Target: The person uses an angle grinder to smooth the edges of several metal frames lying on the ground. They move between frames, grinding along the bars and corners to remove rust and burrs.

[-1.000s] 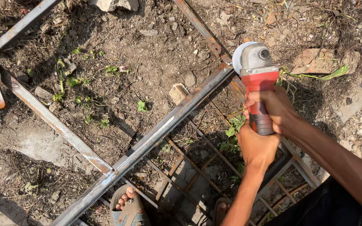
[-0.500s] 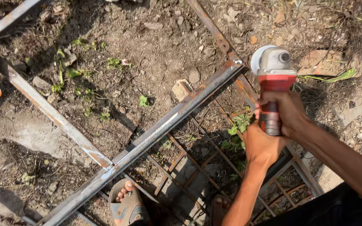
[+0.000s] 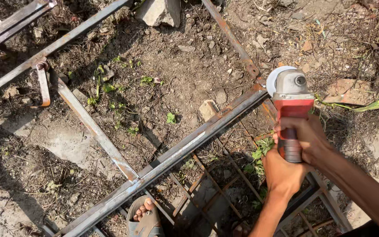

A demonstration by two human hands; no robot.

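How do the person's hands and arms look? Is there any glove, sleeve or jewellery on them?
Both hands are bare: the left hand and the right hand wear no gloves, and no ring or watch shows. Both forearms are uncovered with no sleeve in view up to the frame edge. The fingers are uncovered too. One foot wears a grey open-toed sandal.

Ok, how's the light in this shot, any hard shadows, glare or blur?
Head view: harsh direct sun, with dark sharp shadows on the dirt at lower left and beside the frame. Bare metal on the frame glints pale. The grinder, left hand and right hand are sharp, with no blur.
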